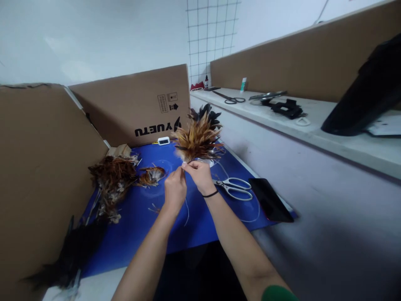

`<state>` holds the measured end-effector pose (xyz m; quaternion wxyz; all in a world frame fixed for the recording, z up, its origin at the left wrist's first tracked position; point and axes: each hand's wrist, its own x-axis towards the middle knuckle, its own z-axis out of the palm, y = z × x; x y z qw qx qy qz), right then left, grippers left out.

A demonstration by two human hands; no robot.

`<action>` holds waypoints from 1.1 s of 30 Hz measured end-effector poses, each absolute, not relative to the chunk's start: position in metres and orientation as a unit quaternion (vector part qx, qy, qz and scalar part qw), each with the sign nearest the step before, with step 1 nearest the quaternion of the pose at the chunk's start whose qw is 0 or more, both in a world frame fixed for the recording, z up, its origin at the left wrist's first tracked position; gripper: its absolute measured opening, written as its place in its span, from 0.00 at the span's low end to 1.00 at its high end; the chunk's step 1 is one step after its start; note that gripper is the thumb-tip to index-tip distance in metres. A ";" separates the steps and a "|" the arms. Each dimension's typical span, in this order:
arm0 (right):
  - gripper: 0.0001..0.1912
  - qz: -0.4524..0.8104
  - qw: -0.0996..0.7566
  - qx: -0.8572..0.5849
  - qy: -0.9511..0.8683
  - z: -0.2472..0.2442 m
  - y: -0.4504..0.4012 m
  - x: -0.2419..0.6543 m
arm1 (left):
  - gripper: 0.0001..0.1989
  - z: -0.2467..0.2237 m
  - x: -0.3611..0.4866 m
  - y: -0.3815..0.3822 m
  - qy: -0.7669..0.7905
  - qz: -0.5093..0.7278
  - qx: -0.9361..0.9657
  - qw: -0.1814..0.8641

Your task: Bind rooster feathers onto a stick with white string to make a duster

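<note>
A bunch of golden-brown feathers point(198, 138) fans upward over the mat, its pale base at my fingertips. My right hand point(199, 174), with a dark band at the wrist, is closed in a pinch at that base. Touching it from the left, my left hand point(176, 187) is also closed, thumb and fingers pressed together. A thin white string point(187, 211) hangs just below the left hand and seems to come from its grip; the exact hold is hidden by the fingers. Silver scissors point(236, 189) lie just right of my right wrist.
Brown feathers point(117, 177) are heaped left on the blue mat point(200, 221), with black feathers point(78, 246) nearer me. A dark phone point(271, 200) lies at the right edge. Cardboard point(134, 104) walls the back. Along the right ledge point(266, 115) are black-handled scissors point(233, 100) and a glue stick point(243, 85).
</note>
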<state>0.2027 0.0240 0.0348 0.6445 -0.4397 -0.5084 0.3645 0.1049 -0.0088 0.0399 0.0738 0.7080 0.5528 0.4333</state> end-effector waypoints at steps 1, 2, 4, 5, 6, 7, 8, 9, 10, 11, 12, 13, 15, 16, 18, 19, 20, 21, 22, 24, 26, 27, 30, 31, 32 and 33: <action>0.13 0.383 0.644 -0.428 -0.504 0.036 0.024 0.204 | 0.15 0.043 0.102 -0.009 0.543 0.441 0.700 0.146; 0.12 0.400 0.643 -0.417 -0.503 0.037 0.023 0.206 | 0.16 0.047 0.099 -0.009 0.532 0.447 0.680 0.234; 0.12 0.425 0.641 -0.392 -0.506 0.040 0.021 0.208 | 0.16 0.055 0.093 -0.009 0.494 0.443 0.616 0.424; 0.13 0.434 0.639 -0.380 -0.509 0.042 0.021 0.208 | 0.15 0.059 0.090 -0.008 0.465 0.436 0.584 0.503; 0.13 0.441 0.637 -0.370 -0.512 0.044 0.020 0.209 | 0.16 0.062 0.088 -0.008 0.437 0.434 0.556 0.558; 0.14 0.445 0.636 -0.364 -0.515 0.046 0.020 0.208 | 0.16 0.064 0.086 -0.008 0.418 0.436 0.539 0.587; 0.14 0.446 0.634 -0.360 -0.519 0.047 0.020 0.207 | 0.16 0.065 0.085 -0.008 0.410 0.446 0.533 0.590; 0.14 0.444 0.632 -0.359 -0.524 0.048 0.020 0.206 | 0.15 0.065 0.084 -0.008 0.415 0.463 0.537 0.570; 0.14 0.437 0.631 -0.360 -0.530 0.049 0.020 0.204 | 0.15 0.064 0.084 -0.008 0.431 0.481 0.550 0.529; 0.13 0.425 0.631 -0.366 -0.536 0.049 0.020 0.203 | 0.15 0.063 0.084 -0.008 0.454 0.494 0.571 0.474; 0.13 0.406 0.631 -0.377 -0.544 0.050 0.019 0.201 | 0.15 0.062 0.085 -0.008 0.480 0.496 0.598 0.408; 0.13 0.382 0.629 -0.391 -0.553 0.050 0.018 0.200 | 0.16 0.060 0.085 -0.009 0.504 0.490 0.626 0.335; 0.13 0.318 0.620 -0.432 -0.572 0.052 0.014 0.197 | 0.17 0.058 0.087 -0.011 0.541 0.465 0.673 0.195; 0.13 0.283 0.614 -0.453 -0.581 0.054 0.012 0.196 | 0.17 0.058 0.089 -0.012 0.550 0.453 0.688 0.136; 0.13 0.231 0.606 -0.479 -0.592 0.057 0.009 0.194 | 0.17 0.058 0.092 -0.013 0.558 0.436 0.705 0.048; 0.13 0.222 0.606 -0.481 -0.593 0.059 0.007 0.194 | 0.17 0.058 0.094 -0.014 0.562 0.429 0.707 0.017; 0.13 0.226 0.610 -0.476 -0.591 0.060 0.007 0.193 | 0.17 0.058 0.096 -0.014 0.567 0.424 0.706 -0.006; 0.13 0.242 0.617 -0.466 -0.586 0.061 0.007 0.193 | 0.17 0.058 0.097 -0.015 0.571 0.421 0.705 -0.021; 0.12 0.263 0.625 -0.455 -0.578 0.061 0.008 0.193 | 0.16 0.058 0.097 -0.015 0.570 0.422 0.704 -0.026; 0.12 0.301 0.643 -0.432 -0.556 0.061 0.009 0.195 | 0.15 0.060 0.096 -0.016 0.554 0.434 0.711 0.012; 0.11 0.336 0.660 -0.411 -0.531 0.059 0.010 0.198 | 0.15 0.063 0.092 -0.017 0.527 0.448 0.708 0.139; 0.11 0.357 0.664 -0.399 -0.521 0.059 0.010 0.199 | 0.15 0.065 0.090 -0.017 0.513 0.450 0.693 0.234; 0.12 0.427 0.657 -0.356 -0.508 0.058 0.008 0.203 | 0.16 0.068 0.084 -0.018 0.451 0.436 0.593 0.505; 0.12 0.442 0.652 -0.343 -0.512 0.058 0.008 0.203 | 0.17 0.068 0.083 -0.018 0.434 0.438 0.564 0.549; 0.12 0.449 0.647 -0.335 -0.517 0.058 0.008 0.204 | 0.17 0.067 0.082 -0.018 0.427 0.448 0.548 0.563; 0.11 0.447 0.645 -0.332 -0.523 0.057 0.008 0.204 | 0.17 0.066 0.082 -0.017 0.430 0.466 0.545 0.548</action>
